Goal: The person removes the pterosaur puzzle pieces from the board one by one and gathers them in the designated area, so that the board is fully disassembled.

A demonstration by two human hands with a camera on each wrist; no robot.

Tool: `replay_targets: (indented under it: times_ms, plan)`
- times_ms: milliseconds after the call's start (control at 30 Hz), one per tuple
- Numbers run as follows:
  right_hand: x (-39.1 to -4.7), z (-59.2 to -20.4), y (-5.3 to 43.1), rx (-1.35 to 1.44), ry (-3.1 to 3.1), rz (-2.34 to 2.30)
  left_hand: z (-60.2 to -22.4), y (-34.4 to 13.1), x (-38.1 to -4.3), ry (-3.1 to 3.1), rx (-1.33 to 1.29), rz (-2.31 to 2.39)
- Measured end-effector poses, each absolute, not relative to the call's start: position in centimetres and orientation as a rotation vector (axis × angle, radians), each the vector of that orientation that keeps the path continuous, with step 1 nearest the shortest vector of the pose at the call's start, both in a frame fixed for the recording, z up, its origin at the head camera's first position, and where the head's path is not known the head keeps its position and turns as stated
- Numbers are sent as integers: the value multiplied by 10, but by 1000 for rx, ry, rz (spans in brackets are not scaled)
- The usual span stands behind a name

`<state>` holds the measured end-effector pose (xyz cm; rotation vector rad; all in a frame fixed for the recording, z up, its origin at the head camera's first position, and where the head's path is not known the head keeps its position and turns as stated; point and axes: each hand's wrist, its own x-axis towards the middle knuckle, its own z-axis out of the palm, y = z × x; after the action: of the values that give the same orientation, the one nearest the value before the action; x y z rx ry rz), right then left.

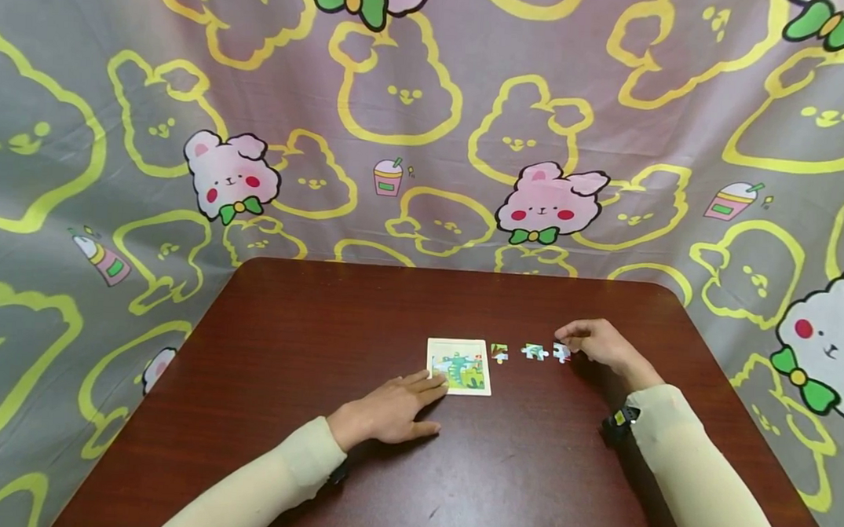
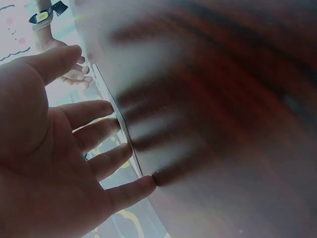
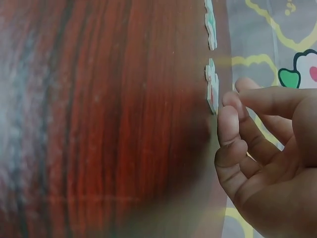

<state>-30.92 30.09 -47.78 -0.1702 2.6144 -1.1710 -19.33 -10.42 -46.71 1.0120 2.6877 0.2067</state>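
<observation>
A square puzzle board [image 1: 458, 343] with a pale frame and a green dinosaur picture lies flat on the brown table. My left hand [image 1: 389, 409] is spread, its fingertips resting on the board's lower left corner. To the board's right lie three loose jigsaw pieces: one piece [image 1: 499, 352] close to the frame, a middle piece [image 1: 534, 352], and a rightmost piece [image 1: 561, 351]. Right at that last piece is my right hand [image 1: 605, 348], fingers loosely bent. In the right wrist view the rightmost piece [image 3: 212, 89] lies just beyond the fingertips, not between them; contact is hard to tell.
The dark brown tabletop [image 1: 306, 321] has rounded far corners. Behind and beside it hangs a grey-pink curtain [image 1: 462, 163] printed with cartoon animals. A black strap device [image 1: 620, 421] sits on the right wrist.
</observation>
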Motion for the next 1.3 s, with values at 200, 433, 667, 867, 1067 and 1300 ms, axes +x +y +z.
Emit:
replay_targets:
  times_ms: [200,433,667,867,1067,1300]
  plan:
    - [-309,-475,295,-206,2590,-1215,-467,-104,-194,2690,1017,205]
    - [-312,-473,282,-267,2565,-1255,-467,-105,-194,2695,1018,203]
    - [-309,-467,264,-315,2540,-1276,-468,-105,-194,2699,1023,195]
    - [-307,-465,248,-320,2506,-1311,-468,-105,-193,2691,1026,190]
    - [-306,-464,232,-361,2511,-1282,-468,-105,-193,2688,1022,198]
    - [-304,-465,209,-376,2483,-1290,-468,-106,-192,2692,1023,196]
